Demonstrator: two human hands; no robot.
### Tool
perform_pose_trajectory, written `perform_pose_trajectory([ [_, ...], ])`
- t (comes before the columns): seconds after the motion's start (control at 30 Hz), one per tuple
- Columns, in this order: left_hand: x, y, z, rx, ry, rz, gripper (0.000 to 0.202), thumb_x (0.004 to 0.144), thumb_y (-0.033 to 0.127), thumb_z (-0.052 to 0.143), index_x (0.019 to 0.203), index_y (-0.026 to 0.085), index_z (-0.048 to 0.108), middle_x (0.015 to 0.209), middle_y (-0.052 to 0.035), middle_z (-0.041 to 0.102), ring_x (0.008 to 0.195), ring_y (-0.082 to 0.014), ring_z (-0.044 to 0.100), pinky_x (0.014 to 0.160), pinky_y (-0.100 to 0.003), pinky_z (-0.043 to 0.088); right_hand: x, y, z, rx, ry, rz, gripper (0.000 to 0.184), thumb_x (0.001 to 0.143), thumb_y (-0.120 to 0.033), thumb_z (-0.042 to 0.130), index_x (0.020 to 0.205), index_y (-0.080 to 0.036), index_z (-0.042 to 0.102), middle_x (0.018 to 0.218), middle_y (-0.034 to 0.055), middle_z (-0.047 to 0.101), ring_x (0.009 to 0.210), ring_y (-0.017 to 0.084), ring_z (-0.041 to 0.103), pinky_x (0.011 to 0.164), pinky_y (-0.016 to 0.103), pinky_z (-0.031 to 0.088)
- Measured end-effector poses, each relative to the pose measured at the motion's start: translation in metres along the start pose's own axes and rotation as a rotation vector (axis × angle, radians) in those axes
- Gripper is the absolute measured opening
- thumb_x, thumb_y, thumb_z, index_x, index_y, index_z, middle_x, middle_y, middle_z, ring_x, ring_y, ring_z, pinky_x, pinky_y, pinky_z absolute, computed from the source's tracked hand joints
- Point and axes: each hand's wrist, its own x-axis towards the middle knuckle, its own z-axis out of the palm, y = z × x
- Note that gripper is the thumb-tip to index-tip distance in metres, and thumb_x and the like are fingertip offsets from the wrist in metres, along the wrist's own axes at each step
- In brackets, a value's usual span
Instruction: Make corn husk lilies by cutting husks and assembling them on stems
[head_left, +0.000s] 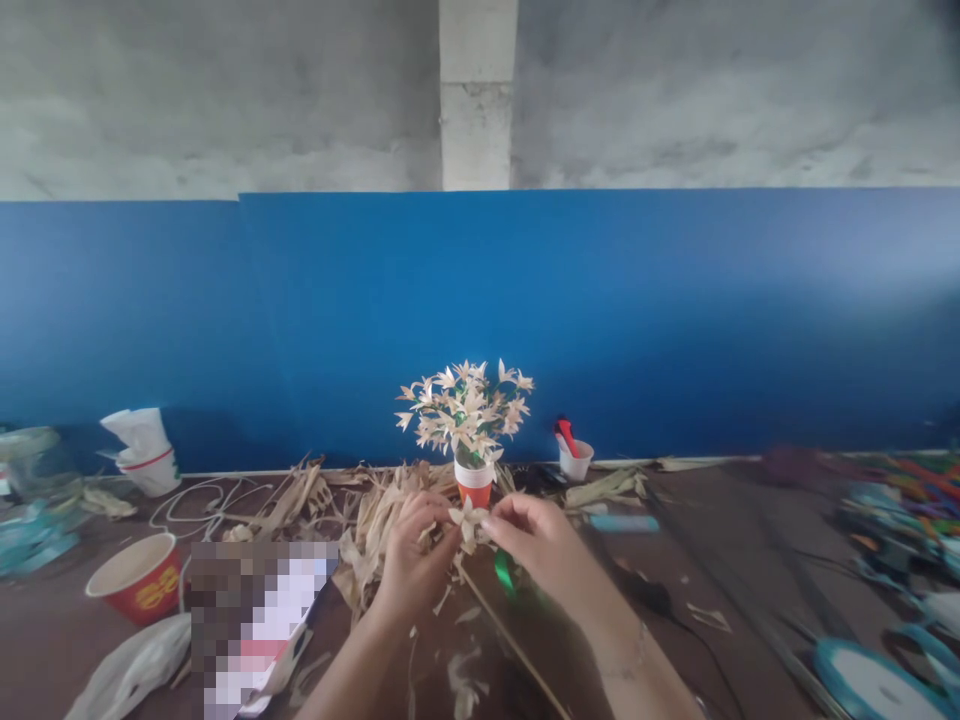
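My left hand [411, 560] and my right hand [536, 545] meet over the brown table [750, 580]. Both pinch a small pale husk flower [469, 520] on a thin stick [510, 640] that runs down toward me. A strip of green tape [504, 572] shows under my right hand. Just behind stands an orange and white cup [474, 482] holding a bunch of similar husk flowers [465, 405]. Dry corn husks [367, 530] lie heaped to the left of my hands.
A red paper bowl [139, 578], a white plastic bag [131, 668], stacked white cups [146, 452] and a white cord [199, 505] lie at left. A small white cup with a red tool [574, 452] stands behind. Blue ribbon spools [870, 680] and coloured clutter [907, 510] fill the right. A blue wall [675, 320] backs the table.
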Motion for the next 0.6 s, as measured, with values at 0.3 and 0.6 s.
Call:
perform_pose_trajectory([
  [0.3,-0.001,0.001,0.003,-0.038,0.059,-0.088,0.009,0.074,0.023,0.063,0.067,0.018,0.064,0.075,-0.0036,0.065,0.076,-0.0203,0.061,0.073,-0.033,0.046,-0.009,-0.012,0.013,-0.214,0.142,-0.223,0.006,0.073,-0.018,0.053,0.076,-0.021,0.057,0.069,-0.0012,0.058,0.067,0.015,0.055,0.064,0.025,0.042],
  [0.6,-0.002,0.004,0.005,-0.121,0.063,-0.177,0.011,0.074,0.027,0.062,0.068,0.017,0.063,0.076,-0.004,0.064,0.078,-0.02,0.061,0.075,-0.033,0.046,-0.011,-0.007,0.022,-0.389,0.266,-0.3,0.01,0.07,-0.021,0.06,0.079,-0.021,0.057,0.077,0.0012,0.063,0.074,0.018,0.058,0.068,0.03,0.044],
])
